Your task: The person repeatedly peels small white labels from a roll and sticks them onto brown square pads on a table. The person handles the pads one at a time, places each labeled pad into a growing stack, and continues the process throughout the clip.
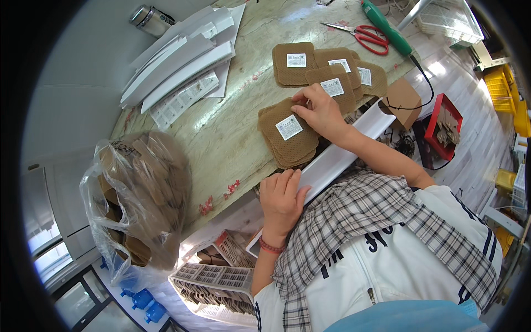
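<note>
A stack of brown textured pads [274,137] with rounded corners lies by the table's near edge, a white printed label on its top one. My right hand [322,113] is closed at the far right corner of that stack, thumb and forefinger pinching the top pad. Below the stack, at the table edge, rests my left hand [281,196], fingers laid out and thumb apart, with nothing visible in it. A white curved trough [337,160] runs along the edge between my hands and my body. Farther back, more labelled brown pads [293,76] lie in overlapping piles.
Red-handled scissors [369,40] and a green corded tool [387,26] lie at the far right. White papers [188,61] and a metal flask [150,21] are far left. A clear bag of brown pieces [149,193] stands left; a red box [444,124] is at right.
</note>
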The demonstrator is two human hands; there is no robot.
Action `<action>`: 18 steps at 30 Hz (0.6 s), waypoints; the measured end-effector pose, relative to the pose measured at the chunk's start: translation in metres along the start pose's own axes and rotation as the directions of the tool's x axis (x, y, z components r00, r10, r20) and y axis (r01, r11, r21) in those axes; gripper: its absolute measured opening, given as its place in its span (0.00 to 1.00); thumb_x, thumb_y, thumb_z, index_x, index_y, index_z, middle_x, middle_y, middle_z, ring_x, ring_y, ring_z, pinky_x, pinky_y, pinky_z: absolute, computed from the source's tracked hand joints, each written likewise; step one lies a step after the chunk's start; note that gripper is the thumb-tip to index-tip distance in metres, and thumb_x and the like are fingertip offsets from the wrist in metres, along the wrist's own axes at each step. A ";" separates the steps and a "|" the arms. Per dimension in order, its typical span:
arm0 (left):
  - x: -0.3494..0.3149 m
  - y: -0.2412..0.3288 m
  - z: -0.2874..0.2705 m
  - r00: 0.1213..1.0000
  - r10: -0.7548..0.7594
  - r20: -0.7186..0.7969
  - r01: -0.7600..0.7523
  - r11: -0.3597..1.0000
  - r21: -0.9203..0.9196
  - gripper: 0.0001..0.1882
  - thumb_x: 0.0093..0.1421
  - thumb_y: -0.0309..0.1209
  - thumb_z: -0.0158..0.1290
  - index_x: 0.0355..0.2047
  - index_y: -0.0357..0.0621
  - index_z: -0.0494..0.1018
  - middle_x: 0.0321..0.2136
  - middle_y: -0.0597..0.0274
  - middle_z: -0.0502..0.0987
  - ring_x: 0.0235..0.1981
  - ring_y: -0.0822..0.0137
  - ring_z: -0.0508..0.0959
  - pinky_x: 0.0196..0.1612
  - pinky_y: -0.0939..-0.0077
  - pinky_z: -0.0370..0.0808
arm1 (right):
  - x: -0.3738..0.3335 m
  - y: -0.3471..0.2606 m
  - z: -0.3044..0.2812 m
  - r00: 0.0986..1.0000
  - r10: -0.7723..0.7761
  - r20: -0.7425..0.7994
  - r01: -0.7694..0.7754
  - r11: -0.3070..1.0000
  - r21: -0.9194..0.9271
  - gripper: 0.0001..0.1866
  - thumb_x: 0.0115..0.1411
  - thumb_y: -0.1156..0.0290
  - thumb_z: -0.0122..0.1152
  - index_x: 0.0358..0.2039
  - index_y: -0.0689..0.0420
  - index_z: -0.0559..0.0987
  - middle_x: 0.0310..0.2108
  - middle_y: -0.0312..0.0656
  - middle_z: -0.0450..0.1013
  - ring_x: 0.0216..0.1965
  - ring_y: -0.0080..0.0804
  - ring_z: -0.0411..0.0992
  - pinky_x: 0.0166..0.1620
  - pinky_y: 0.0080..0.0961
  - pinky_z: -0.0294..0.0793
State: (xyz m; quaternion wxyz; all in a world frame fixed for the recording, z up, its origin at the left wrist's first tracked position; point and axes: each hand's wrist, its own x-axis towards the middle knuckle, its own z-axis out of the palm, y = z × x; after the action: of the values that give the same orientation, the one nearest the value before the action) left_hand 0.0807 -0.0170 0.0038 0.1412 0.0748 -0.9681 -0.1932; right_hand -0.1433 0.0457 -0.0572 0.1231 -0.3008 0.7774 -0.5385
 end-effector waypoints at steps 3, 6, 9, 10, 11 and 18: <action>-0.017 -0.008 0.014 0.995 0.012 -0.098 -0.007 0.998 0.060 0.14 0.53 0.24 0.61 0.42 0.39 0.79 0.38 0.58 0.78 0.42 0.57 0.77 0.46 0.62 0.73 | -0.003 -0.007 -0.002 0.999 -0.033 -0.022 0.037 0.974 0.223 0.08 0.59 0.68 0.66 0.36 0.58 0.80 0.36 0.39 0.71 0.35 0.30 0.76 0.37 0.26 0.75; -0.029 -0.010 0.021 0.983 0.038 -0.182 -0.021 0.995 0.097 0.11 0.53 0.19 0.58 0.38 0.38 0.80 0.37 0.57 0.80 0.39 0.57 0.80 0.42 0.66 0.79 | -0.004 -0.020 -0.017 0.998 0.038 0.041 -0.051 0.914 0.403 0.08 0.60 0.71 0.66 0.37 0.60 0.80 0.31 0.35 0.76 0.32 0.19 0.73 0.35 0.20 0.73; -0.038 -0.017 0.027 0.975 0.093 -0.202 -0.074 0.992 0.099 0.13 0.54 0.18 0.56 0.41 0.37 0.80 0.42 0.51 0.80 0.43 0.52 0.82 0.43 0.66 0.81 | 0.003 -0.028 -0.049 0.994 0.106 0.034 -0.108 0.852 0.512 0.07 0.64 0.71 0.64 0.40 0.60 0.80 0.30 0.31 0.75 0.30 0.14 0.71 0.30 0.12 0.71; -0.042 -0.019 0.027 0.973 0.091 -0.212 -0.072 0.993 0.096 0.14 0.54 0.18 0.56 0.42 0.37 0.80 0.43 0.51 0.80 0.44 0.52 0.82 0.44 0.65 0.81 | 0.011 -0.018 -0.058 0.993 0.116 0.031 -0.114 0.830 0.546 0.07 0.64 0.71 0.63 0.40 0.61 0.79 0.30 0.31 0.75 0.28 0.13 0.70 0.31 0.12 0.71; -0.046 -0.020 0.027 0.971 0.089 -0.222 -0.069 0.993 0.093 0.15 0.55 0.17 0.55 0.43 0.38 0.80 0.44 0.50 0.80 0.44 0.51 0.82 0.44 0.65 0.81 | 0.018 -0.009 -0.067 0.992 0.126 0.001 -0.107 0.836 0.539 0.07 0.64 0.72 0.63 0.40 0.61 0.79 0.30 0.33 0.75 0.29 0.16 0.71 0.32 0.14 0.73; -0.060 -0.027 0.032 0.975 0.060 -0.214 -0.064 0.998 -0.012 0.19 0.56 0.13 0.52 0.48 0.37 0.78 0.51 0.49 0.76 0.52 0.48 0.79 0.53 0.61 0.79 | -0.006 0.002 -0.061 0.944 -0.286 -0.166 0.282 0.958 -0.050 0.09 0.60 0.74 0.65 0.41 0.58 0.80 0.33 0.39 0.74 0.38 0.34 0.75 0.38 0.29 0.77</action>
State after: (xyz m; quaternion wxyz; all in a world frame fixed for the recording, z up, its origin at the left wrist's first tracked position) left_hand 0.1306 -0.0181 -0.0498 0.2508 0.0633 -0.9474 -0.1887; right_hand -0.1705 0.0965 -0.0357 -0.0269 -0.3638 0.7405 -0.5645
